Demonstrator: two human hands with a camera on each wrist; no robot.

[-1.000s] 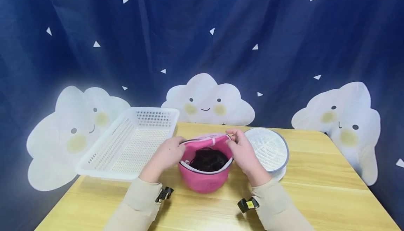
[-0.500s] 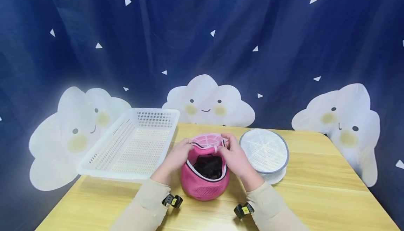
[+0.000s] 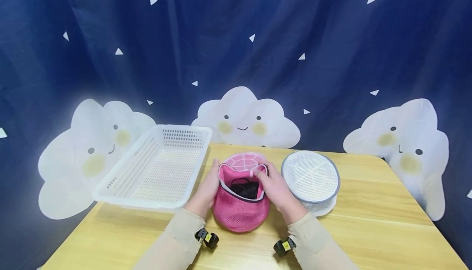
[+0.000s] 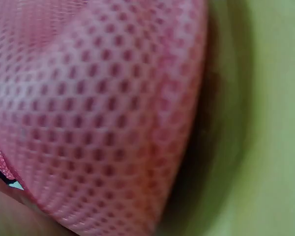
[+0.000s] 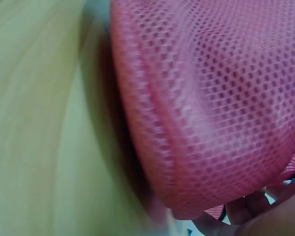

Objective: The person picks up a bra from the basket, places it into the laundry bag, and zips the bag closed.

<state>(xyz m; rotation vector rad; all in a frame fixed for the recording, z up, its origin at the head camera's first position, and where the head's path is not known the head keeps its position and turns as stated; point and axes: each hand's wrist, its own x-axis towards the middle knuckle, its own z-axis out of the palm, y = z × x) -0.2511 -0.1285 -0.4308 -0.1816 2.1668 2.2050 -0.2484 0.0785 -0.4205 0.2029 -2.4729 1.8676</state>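
A pink mesh laundry bag stands upright on the table, its mouth unzipped. Folded back behind the opening is its round lid. Dark cloth lies inside, too bunched up to show its kind. My left hand rests along the bag's left side with straight fingers. On the opposite side my right hand pinches the rim, thumb over the edge beside a small white tab. Pink mesh fills much of the left wrist view. In the right wrist view, curled fingers show under the bag.
A white plastic basket with slotted walls stands at the left of the wooden table. To the right of the pink bag lies a round white mesh bag with grey trim. A dark blue curtain hangs behind.
The left hand has let go of the far rim and slid to the bag's left side. The right hand has come inward along the rim. The lid now lies farther back.
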